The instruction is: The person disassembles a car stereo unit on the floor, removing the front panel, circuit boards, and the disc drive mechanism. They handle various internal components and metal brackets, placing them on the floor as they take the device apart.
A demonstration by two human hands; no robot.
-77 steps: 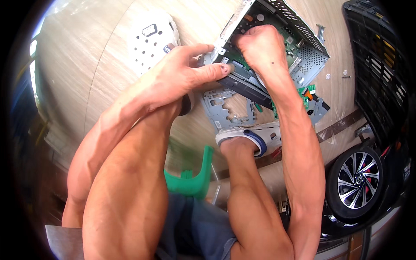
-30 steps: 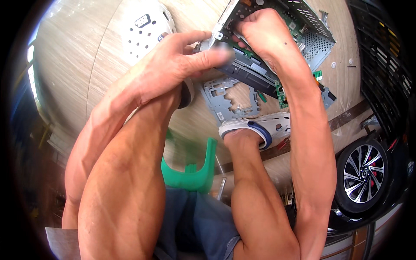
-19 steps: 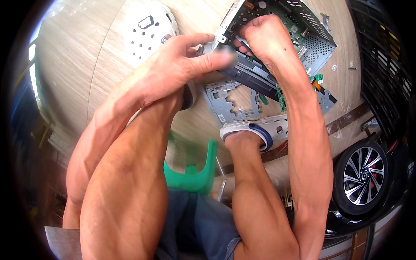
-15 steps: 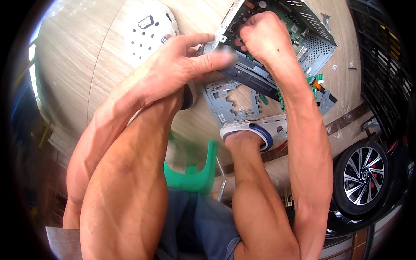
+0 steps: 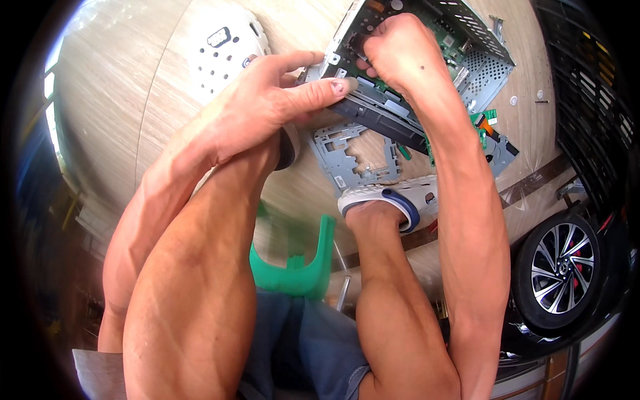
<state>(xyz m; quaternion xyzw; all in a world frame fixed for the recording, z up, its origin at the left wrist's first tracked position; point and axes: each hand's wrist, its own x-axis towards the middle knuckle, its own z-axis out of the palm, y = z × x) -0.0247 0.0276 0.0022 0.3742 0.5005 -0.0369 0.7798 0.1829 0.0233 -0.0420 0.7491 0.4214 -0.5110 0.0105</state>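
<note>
Bracing the metal chassis (image 5: 427, 60) on the floor (image 5: 133, 100) with left hand (image 5: 267, 100), fingers clamped on its front edge; right hand (image 5: 397, 53) fisting something small inside, can't tell what; better keeping the chassis pinned, pulling straight, avoiding the green board (image 5: 460, 50); loose bracket (image 5: 347, 157) lying beside the sandal (image 5: 393, 200).

One metal chassis (image 5: 460, 60), two hands (image 5: 267, 113), one wheel (image 5: 560, 270)

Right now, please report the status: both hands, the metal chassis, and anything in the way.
Left hand grips the near edge of the metal chassis. Right hand fisted inside it, over the green board. Loose grey bracket lies beside the sandalled foot.
</note>
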